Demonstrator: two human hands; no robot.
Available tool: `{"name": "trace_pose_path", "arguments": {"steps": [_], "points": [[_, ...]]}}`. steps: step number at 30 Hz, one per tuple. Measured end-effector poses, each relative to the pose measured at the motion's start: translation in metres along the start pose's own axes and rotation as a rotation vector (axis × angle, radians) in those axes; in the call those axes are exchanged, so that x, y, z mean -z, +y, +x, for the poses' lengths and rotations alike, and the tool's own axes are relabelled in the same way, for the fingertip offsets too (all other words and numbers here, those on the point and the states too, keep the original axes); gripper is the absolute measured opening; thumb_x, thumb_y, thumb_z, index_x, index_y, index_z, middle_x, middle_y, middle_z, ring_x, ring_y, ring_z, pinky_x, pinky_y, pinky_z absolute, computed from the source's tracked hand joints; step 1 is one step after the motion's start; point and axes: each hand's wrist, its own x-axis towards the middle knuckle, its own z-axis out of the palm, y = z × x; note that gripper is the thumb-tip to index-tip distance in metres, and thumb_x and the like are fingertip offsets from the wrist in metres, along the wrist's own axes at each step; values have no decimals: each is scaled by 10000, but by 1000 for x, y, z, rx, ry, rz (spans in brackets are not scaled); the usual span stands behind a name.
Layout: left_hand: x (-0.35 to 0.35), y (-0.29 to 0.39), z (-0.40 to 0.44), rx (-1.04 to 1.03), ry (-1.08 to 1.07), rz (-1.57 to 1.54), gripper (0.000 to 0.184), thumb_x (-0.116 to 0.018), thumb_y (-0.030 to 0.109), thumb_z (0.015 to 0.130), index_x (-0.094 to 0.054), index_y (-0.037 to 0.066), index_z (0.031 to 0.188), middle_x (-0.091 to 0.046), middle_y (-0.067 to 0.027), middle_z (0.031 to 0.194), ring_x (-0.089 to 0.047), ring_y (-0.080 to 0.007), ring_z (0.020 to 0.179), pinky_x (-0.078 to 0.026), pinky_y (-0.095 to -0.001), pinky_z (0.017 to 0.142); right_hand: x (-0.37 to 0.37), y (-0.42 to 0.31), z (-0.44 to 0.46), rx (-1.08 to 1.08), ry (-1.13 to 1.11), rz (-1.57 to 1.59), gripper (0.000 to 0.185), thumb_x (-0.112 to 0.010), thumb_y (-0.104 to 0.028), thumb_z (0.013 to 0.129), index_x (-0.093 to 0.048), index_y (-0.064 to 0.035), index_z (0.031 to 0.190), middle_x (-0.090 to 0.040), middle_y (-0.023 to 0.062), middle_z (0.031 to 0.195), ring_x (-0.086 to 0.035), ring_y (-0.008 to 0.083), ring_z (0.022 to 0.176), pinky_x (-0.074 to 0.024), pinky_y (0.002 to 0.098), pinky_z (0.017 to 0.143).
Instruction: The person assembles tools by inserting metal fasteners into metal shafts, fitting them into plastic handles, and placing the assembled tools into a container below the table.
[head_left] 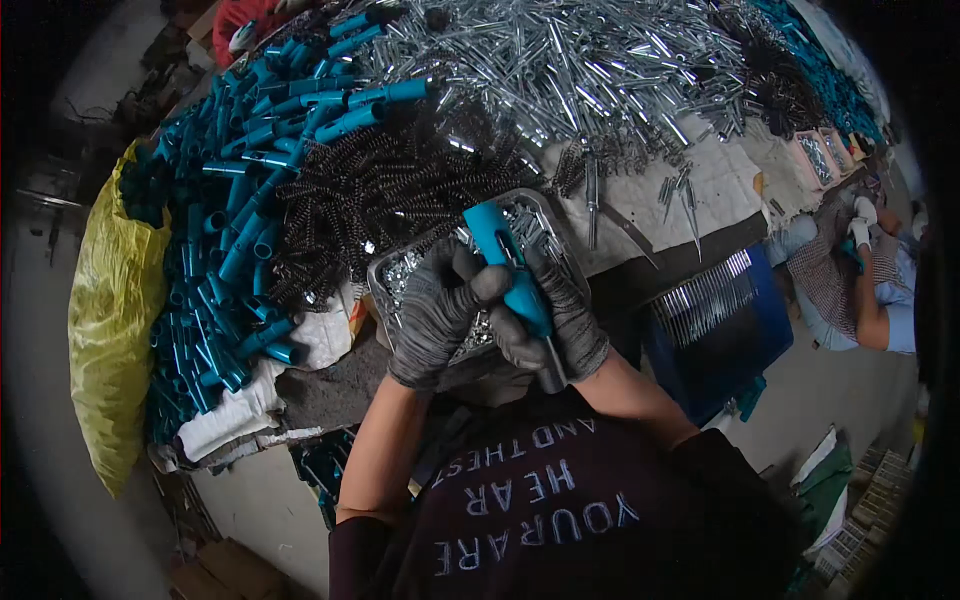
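Over a metal tray (571,253) of small metal parts, a teal tube-shaped tool (522,299) is held tilted between my two gloved hands. My left hand (438,305), in a grey glove, has thumb and fingers closed near the tool's side. Wrapped round the other side of the tool is my right hand (566,318), also gloved in grey. A dark metal end (552,374) sticks out at the tool's lower end. Beyond the tray lie dark springs (370,190) in a heap.
Teal tubes (240,240) pile up at left beside a yellow sack (118,320). Shiny metal rods (560,70) cover the far side. A blue bin (770,310) of rods stands at right. Another person's arm (872,300) shows at far right.
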Motion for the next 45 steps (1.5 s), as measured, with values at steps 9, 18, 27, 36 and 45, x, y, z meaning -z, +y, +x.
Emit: {"name": "trace_pose_path", "arguments": {"steps": [9, 18, 27, 36, 45], "points": [[-40, 12, -8, 360, -486, 45, 568, -513, 465, 888, -456, -8, 1196, -607, -143, 951, -572, -217, 871, -450, -339, 772, -4, -30, 0, 624, 363, -478, 551, -643, -465, 790, -498, -46, 1117, -585, 71, 920, -581, 161, 764, -483, 264, 661], [-57, 21, 45, 480, -810, 397, 466, -540, 468, 871, -542, 70, 1114, -583, -73, 746, -580, -179, 713, -468, -289, 614, 35, -57, -16, 631, 264, 167, 449, -561, -399, 873, -486, -48, 1143, -595, 85, 919, -583, 202, 788, -510, 350, 699], [15, 6, 337, -379, -127, 1581, 475, -413, 423, 894, -459, 153, 1283, -443, -131, 1325, -439, -327, 1191, -360, -412, 996, 107, -50, -16, 355, 436, -305, 535, -521, -529, 852, -494, -87, 1152, -587, 59, 754, -556, 194, 560, -487, 301, 526], [28, -34, 432, -125, -60, 1793, 445, -410, 436, 855, -587, 155, 1152, -551, -127, 1212, -494, -321, 1152, -391, -424, 967, 96, -63, -24, 210, 459, -153, 511, -555, -528, 829, -517, -101, 1108, -590, 23, 809, -549, 110, 619, -459, 260, 512], [10, 44, 222, 26, -139, 155, 296, -666, 294, 815, -669, 19, 923, -611, 1, 747, -509, -61, 668, -396, -203, 617, 98, -61, -17, 345, 269, -201, 558, -561, -541, 823, -470, -63, 1096, -581, 53, 698, -504, 88, 459, -410, 202, 393]]}}
